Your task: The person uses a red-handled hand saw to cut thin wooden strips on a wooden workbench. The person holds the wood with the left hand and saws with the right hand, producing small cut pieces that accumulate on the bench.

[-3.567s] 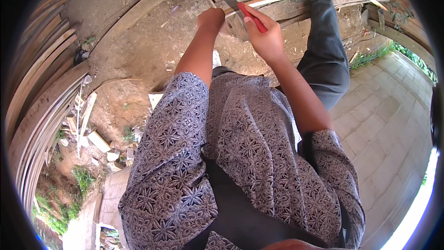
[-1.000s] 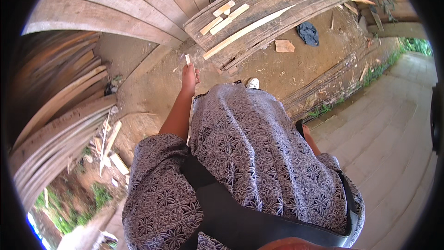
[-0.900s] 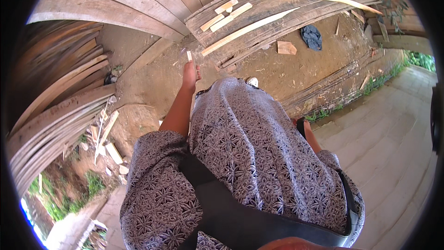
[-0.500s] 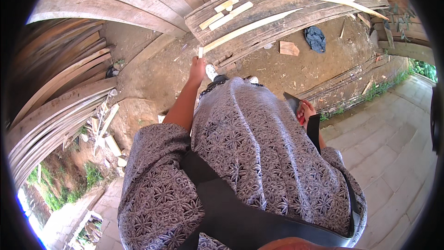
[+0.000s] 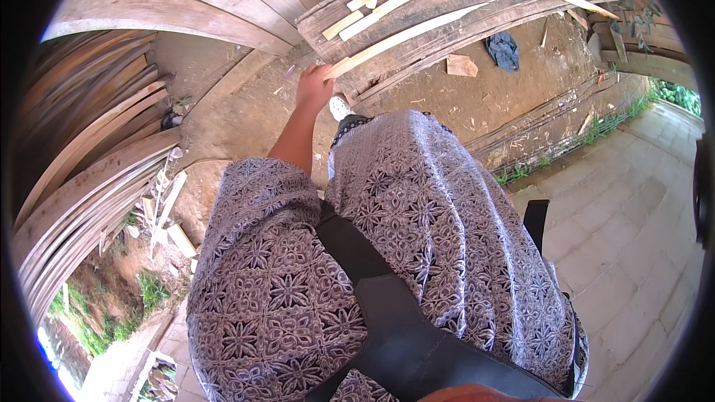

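Your left hand (image 5: 313, 88), upper centre of the frame, reaches out over bare dirt toward the near end of a long pale split wood strip (image 5: 406, 36); its fingers are curled, but whether they grip the strip cannot be told. Your right hand is out of view behind your patterned grey shirt (image 5: 417, 231). The strip lies slanted across a stack of weathered curved wooden planks (image 5: 477, 0) along the top of the frame, among shorter pale offcuts (image 5: 365, 16). A white shoe tip (image 5: 339, 107) shows just below the hand. A dark blue cloth (image 5: 504, 49) lies on the dirt at upper right.
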Demonstrator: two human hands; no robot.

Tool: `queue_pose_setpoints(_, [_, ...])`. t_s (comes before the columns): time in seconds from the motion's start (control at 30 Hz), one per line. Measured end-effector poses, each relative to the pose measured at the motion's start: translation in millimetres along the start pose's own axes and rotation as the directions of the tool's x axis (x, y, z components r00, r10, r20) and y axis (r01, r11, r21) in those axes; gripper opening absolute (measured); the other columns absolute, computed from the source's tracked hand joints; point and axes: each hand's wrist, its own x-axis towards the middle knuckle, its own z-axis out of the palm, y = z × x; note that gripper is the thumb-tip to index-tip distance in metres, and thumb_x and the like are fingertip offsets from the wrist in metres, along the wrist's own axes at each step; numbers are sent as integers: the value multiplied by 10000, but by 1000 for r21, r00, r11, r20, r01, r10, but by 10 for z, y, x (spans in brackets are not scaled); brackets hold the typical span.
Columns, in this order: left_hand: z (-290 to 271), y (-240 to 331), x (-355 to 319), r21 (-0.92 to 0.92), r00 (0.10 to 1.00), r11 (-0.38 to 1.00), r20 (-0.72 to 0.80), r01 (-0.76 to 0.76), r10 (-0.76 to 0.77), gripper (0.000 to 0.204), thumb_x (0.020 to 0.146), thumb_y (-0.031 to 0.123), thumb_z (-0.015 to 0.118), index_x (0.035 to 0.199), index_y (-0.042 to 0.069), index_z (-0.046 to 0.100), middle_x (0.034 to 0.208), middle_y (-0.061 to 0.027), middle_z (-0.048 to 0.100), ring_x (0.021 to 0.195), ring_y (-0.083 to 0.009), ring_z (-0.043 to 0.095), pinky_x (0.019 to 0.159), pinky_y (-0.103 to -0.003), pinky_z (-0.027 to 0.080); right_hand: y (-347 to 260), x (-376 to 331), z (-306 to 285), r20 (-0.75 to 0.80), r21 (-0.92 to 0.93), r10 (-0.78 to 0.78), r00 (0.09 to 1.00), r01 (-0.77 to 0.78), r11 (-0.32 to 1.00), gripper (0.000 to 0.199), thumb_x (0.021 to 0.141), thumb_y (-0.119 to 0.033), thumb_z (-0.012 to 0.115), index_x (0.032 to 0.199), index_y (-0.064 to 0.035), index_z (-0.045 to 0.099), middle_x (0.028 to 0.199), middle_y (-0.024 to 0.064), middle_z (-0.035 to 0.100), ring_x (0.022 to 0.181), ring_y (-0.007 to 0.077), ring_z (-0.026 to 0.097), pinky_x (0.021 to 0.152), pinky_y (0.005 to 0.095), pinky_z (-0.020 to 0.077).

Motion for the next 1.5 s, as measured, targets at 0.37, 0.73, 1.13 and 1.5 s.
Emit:
queue_pose_setpoints(0.37, [190,255,227,202,995,975,23,94,-101,432,861,240,747,1278,205,641,1261,-65,607,1177,-305,581,979,-433,503,-224,-276,-199,214,-149,-70,974,103,983,340,1031,-160,516,1316,14,584,749,-60,460,635,49,402,582,219,310])
queue_pose_setpoints(0.73, [273,212,262,148,999,988,-4,40,-40,451,825,164,768,1257,122,644,1259,-107,620,1179,-332,580,1011,-416,502,69,24,-600,114,-3,-27,993,27,1000,435,1021,-159,581,1394,51,506,1225,89,673,1089,157,633,951,265,484])
queue_pose_setpoints(1.13, [307,194,191,59,978,990,-178,124,-112,485,785,177,811,1238,124,648,1228,-143,640,1158,-333,612,984,-406,519,-1,223,-796,153,-13,9,988,-7,1000,479,1032,-161,576,1438,51,436,1342,135,628,1182,205,614,1022,318,481])
queue_pose_setpoints(1.5, [470,-307,312,-323,970,916,47,239,-237,601,808,247,838,1318,33,604,1041,-118,734,882,-159,696,784,-302,555,-86,269,-833,183,19,2,983,-5,1000,486,1043,-146,556,1460,49,399,1376,158,606,1203,231,610,1037,348,483])
